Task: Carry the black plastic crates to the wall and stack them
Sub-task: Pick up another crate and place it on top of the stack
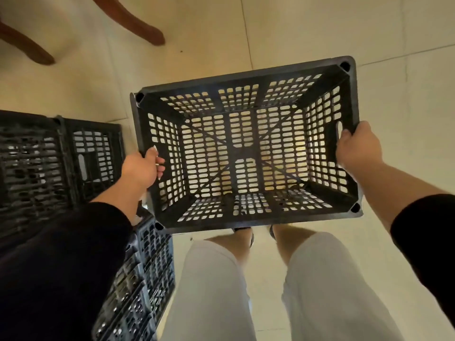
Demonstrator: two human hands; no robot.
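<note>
A black plastic crate [246,92] with perforated walls and floor hangs level above the tiled floor, open side up and empty, in front of my legs. My left hand [142,168] grips its left short wall at the rim. On the opposite short wall my right hand [357,148] holds the rim beside the handle slot. More black crates stand on the floor to the left: one [93,153] at middle left and another [147,279] low down beside my left leg, partly hidden by my sleeve.
Two curved brown wooden furniture legs [138,23] stand on the cream floor tiles [320,33] at the top left. Open tile floor stretches ahead and to the right. No wall is in view.
</note>
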